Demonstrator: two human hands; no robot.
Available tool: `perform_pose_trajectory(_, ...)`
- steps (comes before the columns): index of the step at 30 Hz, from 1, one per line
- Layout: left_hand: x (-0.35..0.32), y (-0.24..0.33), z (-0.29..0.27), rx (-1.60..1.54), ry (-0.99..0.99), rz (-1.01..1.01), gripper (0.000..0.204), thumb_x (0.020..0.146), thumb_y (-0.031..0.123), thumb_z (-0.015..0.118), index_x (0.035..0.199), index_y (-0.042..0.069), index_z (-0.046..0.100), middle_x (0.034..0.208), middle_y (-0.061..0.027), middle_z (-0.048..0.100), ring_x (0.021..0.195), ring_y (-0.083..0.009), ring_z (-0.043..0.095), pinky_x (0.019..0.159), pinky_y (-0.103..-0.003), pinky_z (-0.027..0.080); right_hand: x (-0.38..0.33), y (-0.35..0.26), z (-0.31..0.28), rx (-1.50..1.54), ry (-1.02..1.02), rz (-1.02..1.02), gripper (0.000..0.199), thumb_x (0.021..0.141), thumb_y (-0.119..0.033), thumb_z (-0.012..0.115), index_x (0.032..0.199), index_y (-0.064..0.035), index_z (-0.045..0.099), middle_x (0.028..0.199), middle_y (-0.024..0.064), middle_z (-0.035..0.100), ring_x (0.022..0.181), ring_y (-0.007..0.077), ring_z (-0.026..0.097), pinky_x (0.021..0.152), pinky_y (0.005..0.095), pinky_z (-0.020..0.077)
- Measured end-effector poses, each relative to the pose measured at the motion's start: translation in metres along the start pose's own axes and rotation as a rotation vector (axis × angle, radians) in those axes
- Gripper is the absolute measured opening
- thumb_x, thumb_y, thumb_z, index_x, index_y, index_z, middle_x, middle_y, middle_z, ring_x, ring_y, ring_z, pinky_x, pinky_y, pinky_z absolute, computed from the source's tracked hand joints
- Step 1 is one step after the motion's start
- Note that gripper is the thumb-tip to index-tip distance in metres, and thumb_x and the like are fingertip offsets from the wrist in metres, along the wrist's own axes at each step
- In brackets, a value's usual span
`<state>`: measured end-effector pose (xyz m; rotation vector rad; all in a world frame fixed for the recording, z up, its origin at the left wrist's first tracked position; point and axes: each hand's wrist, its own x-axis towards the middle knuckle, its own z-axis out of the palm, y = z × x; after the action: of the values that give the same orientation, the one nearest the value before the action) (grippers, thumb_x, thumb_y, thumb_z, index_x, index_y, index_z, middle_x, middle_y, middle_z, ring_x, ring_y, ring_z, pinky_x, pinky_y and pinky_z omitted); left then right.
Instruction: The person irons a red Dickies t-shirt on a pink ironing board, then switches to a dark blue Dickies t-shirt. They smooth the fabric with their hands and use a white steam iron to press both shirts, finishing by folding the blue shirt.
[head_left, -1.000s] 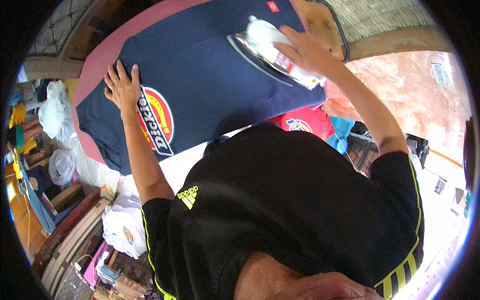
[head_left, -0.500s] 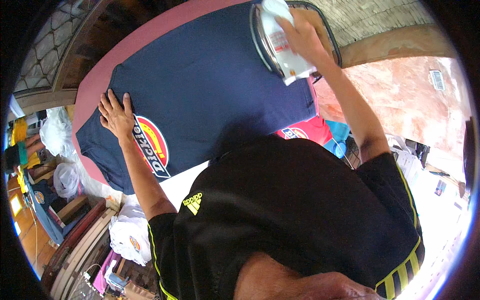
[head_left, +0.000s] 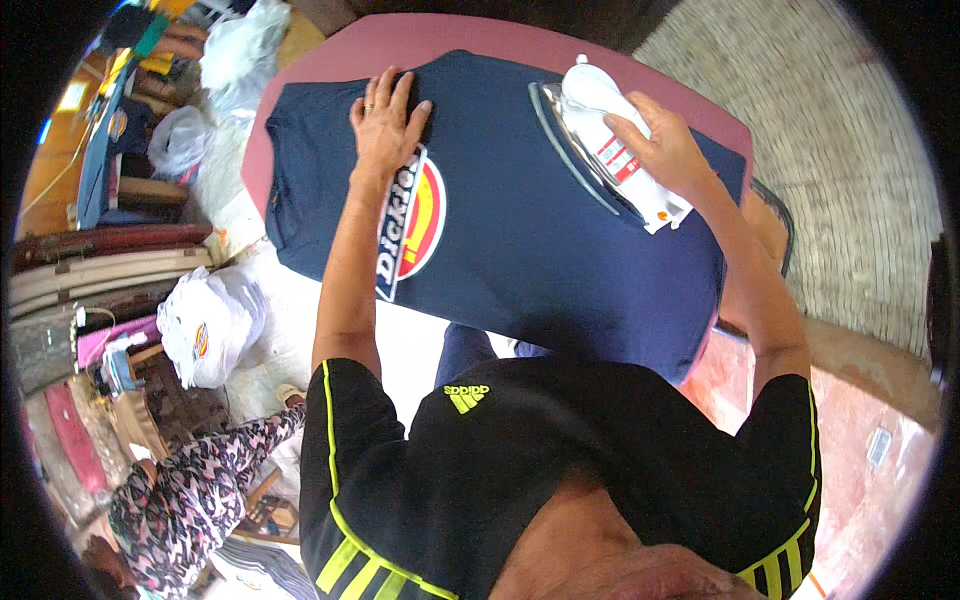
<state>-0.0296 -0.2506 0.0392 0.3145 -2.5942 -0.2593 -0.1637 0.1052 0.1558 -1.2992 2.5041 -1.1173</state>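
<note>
Shirt [head_left: 530,220]: I see iron [head_left: 600,150] back inward from hem [head_left: 712,270], likely working body cloth again; right hand [head_left: 658,145] grips it, left hand [head_left: 385,132] open, flat, beside print [head_left: 425,215].

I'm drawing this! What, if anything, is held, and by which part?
The right hand holds the white iron by its handle. The left hand rests on the navy shirt, holding nothing.

Navy shirt [head_left: 510,210]; white iron [head_left: 606,152]; dusty-pink ironing board [head_left: 560,48].

A white iron [head_left: 612,150] sits on a flat navy shirt's [head_left: 500,190] right half
</note>
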Motion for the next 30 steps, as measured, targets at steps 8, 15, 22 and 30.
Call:
perform_pose_trajectory(8,0.046,-0.144,-0.042,0.443,0.06,-0.526,0.066,0.092,0.056,0.055,0.133,0.004,0.053,0.136,-0.0213,0.052,0.128,-0.0405,0.047,0.099,-0.061,0.033,0.146,-0.02,0.04,-0.068,-0.197,-0.315,0.031,0.094,-0.033,0.063,0.104,-0.0044,0.062,0.079,0.0223,0.067,0.068,0.0358,0.068,0.064,0.0408,0.0526)
perform_pose_trajectory(15,0.059,-0.224,-0.052,-0.051,-0.113,-0.42,0.046,0.092,0.052,0.059,0.095,0.007,0.071,0.09,-0.0173,0.07,0.089,-0.0376,0.067,0.078,-0.047,0.05,0.189,-0.017,0.037,-0.23,-0.415,-0.414,0.028,0.091,-0.029,0.063,0.101,-0.0029,0.061,0.079,0.0211,0.066,0.073,0.0374,0.068,0.066,0.0416,0.052)
perform_pose_trajectory(22,0.051,-0.224,-0.051,-0.156,0.12,-0.361,0.033,0.093,0.046,0.062,0.096,0.015,0.072,0.083,-0.0136,0.071,0.081,-0.0355,0.068,0.07,-0.044,0.053,0.214,-0.082,0.088,-0.244,-0.454,-0.304,0.028,0.091,-0.028,0.065,0.102,-0.0034,0.061,0.088,0.0204,0.067,0.081,0.0401,0.067,0.07,0.0438,0.0528)
perform_pose_trajectory(30,0.047,-0.222,-0.054,-0.18,0.188,-0.345,0.033,0.091,0.044,0.064,0.09,0.013,0.074,0.081,-0.0124,0.071,0.078,-0.0347,0.068,0.067,-0.043,0.053,0.268,-0.14,0.184,-0.27,-0.362,-0.347,0.031,0.093,-0.033,0.063,0.104,-0.0033,0.061,0.084,0.0222,0.067,0.074,0.0394,0.068,0.066,0.0414,0.0527)
